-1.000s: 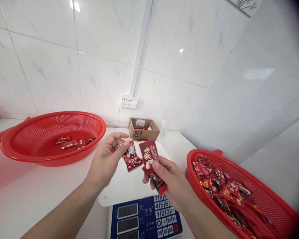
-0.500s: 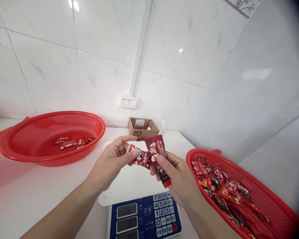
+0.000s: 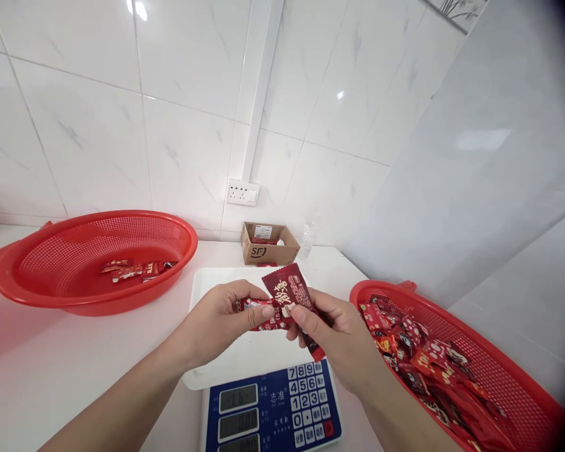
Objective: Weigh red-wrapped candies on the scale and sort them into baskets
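Note:
My left hand (image 3: 233, 317) pinches a small bright-red candy packet (image 3: 265, 319) between thumb and fingers; its printed face is partly covered. In my right hand (image 3: 327, 323) is a dark red candy packet (image 3: 289, 289) with pale lettering, the thumb pressed on its front. Beneath it a darker wrapper end pokes out below the thumb, and I cannot tell whether it is a separate packet. The two hands are close together, with the packets overlapping. Under them is the white pan (image 3: 226, 358) of a digital scale with a blue keypad panel (image 3: 270, 408).
A red plastic basket (image 3: 94, 301) with several packets stands at left. Another red basket (image 3: 499, 358), heaped with red packets, is at right. A small cardboard box (image 3: 269, 253) sits by the tiled wall, near a clear plastic item (image 3: 308, 237). A power socket (image 3: 243, 193) is above.
Both hands have moved down slightly. The left fingers now cover more of the bright-red packet, and the dark red packet has tilted further to the left.

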Tool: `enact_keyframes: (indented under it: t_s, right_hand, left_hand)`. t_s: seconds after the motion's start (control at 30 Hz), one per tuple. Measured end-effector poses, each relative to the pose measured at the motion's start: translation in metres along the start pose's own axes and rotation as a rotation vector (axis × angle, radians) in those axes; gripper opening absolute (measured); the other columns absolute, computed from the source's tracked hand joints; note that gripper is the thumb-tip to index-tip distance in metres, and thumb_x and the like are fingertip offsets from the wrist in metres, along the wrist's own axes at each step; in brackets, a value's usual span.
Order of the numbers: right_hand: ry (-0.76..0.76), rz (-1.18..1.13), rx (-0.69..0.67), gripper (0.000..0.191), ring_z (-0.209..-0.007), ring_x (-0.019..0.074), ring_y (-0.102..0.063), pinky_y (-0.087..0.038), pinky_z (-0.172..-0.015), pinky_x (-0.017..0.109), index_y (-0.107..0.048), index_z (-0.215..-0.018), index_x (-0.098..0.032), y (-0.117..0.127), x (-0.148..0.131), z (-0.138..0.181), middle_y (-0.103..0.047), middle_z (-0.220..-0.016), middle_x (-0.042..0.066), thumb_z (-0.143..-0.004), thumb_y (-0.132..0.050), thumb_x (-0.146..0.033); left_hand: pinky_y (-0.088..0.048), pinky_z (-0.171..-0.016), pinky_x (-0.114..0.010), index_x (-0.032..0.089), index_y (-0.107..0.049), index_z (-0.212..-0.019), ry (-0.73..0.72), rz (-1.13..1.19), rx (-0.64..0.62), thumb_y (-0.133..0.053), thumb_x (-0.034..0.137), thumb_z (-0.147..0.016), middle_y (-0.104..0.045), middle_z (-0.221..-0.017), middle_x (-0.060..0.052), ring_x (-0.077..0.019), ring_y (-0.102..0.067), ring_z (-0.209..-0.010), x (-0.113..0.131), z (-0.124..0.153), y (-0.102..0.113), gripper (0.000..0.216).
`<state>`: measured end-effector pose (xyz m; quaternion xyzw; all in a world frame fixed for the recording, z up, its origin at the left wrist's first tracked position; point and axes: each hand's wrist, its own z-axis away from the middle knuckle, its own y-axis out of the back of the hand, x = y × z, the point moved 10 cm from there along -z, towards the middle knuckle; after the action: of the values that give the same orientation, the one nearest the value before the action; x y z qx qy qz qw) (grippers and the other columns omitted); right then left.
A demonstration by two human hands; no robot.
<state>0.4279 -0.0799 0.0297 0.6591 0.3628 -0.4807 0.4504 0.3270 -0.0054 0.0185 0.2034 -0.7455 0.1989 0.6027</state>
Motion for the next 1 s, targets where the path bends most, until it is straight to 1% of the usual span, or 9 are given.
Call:
enact_keyframes:
  t_s: [0.13,0.3,0.47,0.67,0.73,0.83,0.9,0.97,1.0]
  right_hand:
    - [0.015,-0.005,-0.018,0.031,-0.054,0.0107,-0.052,-0.041,-0.048,0.021,-0.069,-0.09,-0.019,-0.004,-0.002,0.002,-0.063,-0.063,0.0,-0.083,-0.063,-0.049]
    - [-0.006,-0.063,0.02,0.034,-0.053,0.0102,-0.052,-0.04,-0.045,0.019,-0.068,-0.084,-0.019,0.0,0.001,0.003,-0.064,-0.064,0.001,-0.081,-0.065,-0.053]
    - [0.005,-0.088,0.065,0.038,-0.054,0.0105,-0.053,-0.041,-0.046,0.02,-0.067,-0.081,-0.019,0.004,0.003,0.003,-0.065,-0.065,0.001,-0.08,-0.065,-0.057]
    - [0.044,-0.07,0.082,0.036,-0.056,0.0122,-0.053,-0.042,-0.046,0.022,-0.068,-0.083,-0.02,0.007,0.0,0.003,-0.064,-0.065,0.002,-0.081,-0.064,-0.056]
    - [0.053,-0.047,0.081,0.034,-0.056,0.0127,-0.054,-0.043,-0.046,0.022,-0.069,-0.085,-0.021,0.007,-0.002,0.003,-0.065,-0.066,0.002,-0.083,-0.064,-0.054]
    - [0.077,0.026,0.103,0.03,-0.056,0.0133,-0.055,-0.045,-0.048,0.023,-0.07,-0.093,-0.022,0.009,-0.006,0.005,-0.066,-0.066,0.001,-0.085,-0.062,-0.05]
    - [0.12,0.104,0.136,0.027,-0.057,0.0136,-0.056,-0.048,-0.05,0.024,-0.071,-0.099,-0.024,0.011,-0.01,0.006,-0.066,-0.067,0.001,-0.087,-0.061,-0.046]
    - [0.228,0.208,0.193,0.023,-0.062,0.0146,-0.06,-0.051,-0.054,0.025,-0.071,-0.104,-0.027,0.014,-0.02,0.009,-0.069,-0.077,0.002,-0.089,-0.06,-0.039]
    - [0.312,0.274,0.222,0.021,-0.068,0.0155,-0.062,-0.053,-0.058,0.026,-0.071,-0.107,-0.028,0.015,-0.027,0.011,-0.07,-0.085,0.003,-0.089,-0.061,-0.035]
  left_hand:
    - [-0.046,-0.069,-0.031,0.015,-0.065,-0.08,-0.004,-0.01,0.011,-0.068,0.039,-0.081,-0.064,-0.077,-0.004,-0.0172,-0.057,-0.073,0.001,0.002,0.002,0.024]
    - [-0.046,-0.072,-0.03,0.017,-0.06,-0.076,-0.012,0.019,0.066,-0.067,0.04,-0.083,-0.064,-0.078,-0.002,-0.0164,-0.058,-0.077,0.006,0.003,0.008,0.024]
    - [-0.042,-0.061,-0.024,0.018,-0.059,-0.076,-0.071,0.054,0.147,-0.069,0.04,-0.082,-0.057,-0.071,0.002,-0.0113,-0.05,-0.064,0.013,0.003,0.016,0.025]
    - [-0.042,-0.055,-0.022,0.019,-0.058,-0.087,-0.054,0.137,0.11,-0.07,0.038,-0.082,-0.059,-0.068,0.003,-0.0108,-0.052,-0.061,0.013,0.005,0.01,0.023]
    - [-0.045,-0.055,-0.022,0.021,-0.057,-0.097,-0.037,0.146,0.084,-0.067,0.036,-0.085,-0.061,-0.07,0.003,-0.0118,-0.055,-0.063,0.01,0.006,0.007,0.022]
    - [-0.052,-0.061,-0.026,0.028,-0.053,-0.118,-0.062,0.152,0.07,-0.062,0.034,-0.089,-0.062,-0.076,0.002,-0.0141,-0.059,-0.069,0.01,0.007,0.005,0.031]
    - [-0.052,-0.063,-0.026,0.031,-0.054,-0.122,-0.109,0.124,0.087,-0.059,0.033,-0.091,-0.061,-0.078,0.002,-0.0139,-0.06,-0.07,0.012,0.008,0.007,0.031]
    - [-0.051,-0.063,-0.024,0.028,-0.063,-0.112,-0.13,0.076,0.11,-0.058,0.033,-0.092,-0.061,-0.083,0.001,-0.0129,-0.06,-0.071,0.014,0.008,0.009,0.021]
    - [-0.051,-0.062,-0.023,0.026,-0.066,-0.106,-0.121,0.054,0.12,-0.057,0.034,-0.092,-0.062,-0.084,0.0,-0.0127,-0.059,-0.071,0.014,0.009,0.01,0.018]
